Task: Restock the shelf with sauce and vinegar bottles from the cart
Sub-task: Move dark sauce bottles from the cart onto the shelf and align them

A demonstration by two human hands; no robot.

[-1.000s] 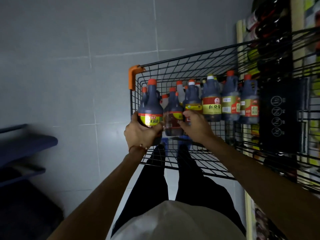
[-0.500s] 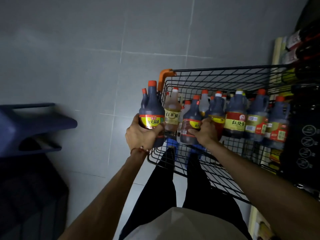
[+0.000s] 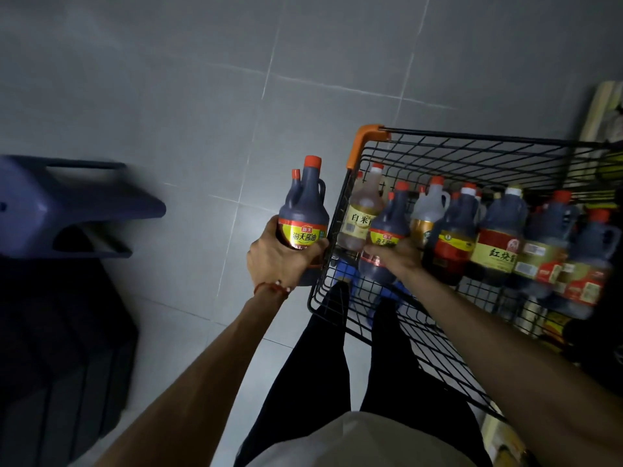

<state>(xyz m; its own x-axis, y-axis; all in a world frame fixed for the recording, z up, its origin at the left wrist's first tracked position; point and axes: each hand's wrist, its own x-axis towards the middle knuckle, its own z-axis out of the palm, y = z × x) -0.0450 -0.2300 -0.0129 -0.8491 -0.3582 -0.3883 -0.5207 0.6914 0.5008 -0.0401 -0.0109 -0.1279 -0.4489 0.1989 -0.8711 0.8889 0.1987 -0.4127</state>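
Beside the cart (image 3: 354, 210), the left hand (image 3: 279, 261) grips a soy sauce bottle (image 3: 303, 214); the right hand (image 3: 397, 256) clasps a second bottle (image 3: 384, 241) inside. Next, carry both shelfward.

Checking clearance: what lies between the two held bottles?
In the head view, the cart's wire side stands between the left bottle and the right bottle.

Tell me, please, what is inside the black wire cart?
The cart holds red-capped dark sauce bottles and a pale vinegar bottle; bottles behind are mostly hidden.
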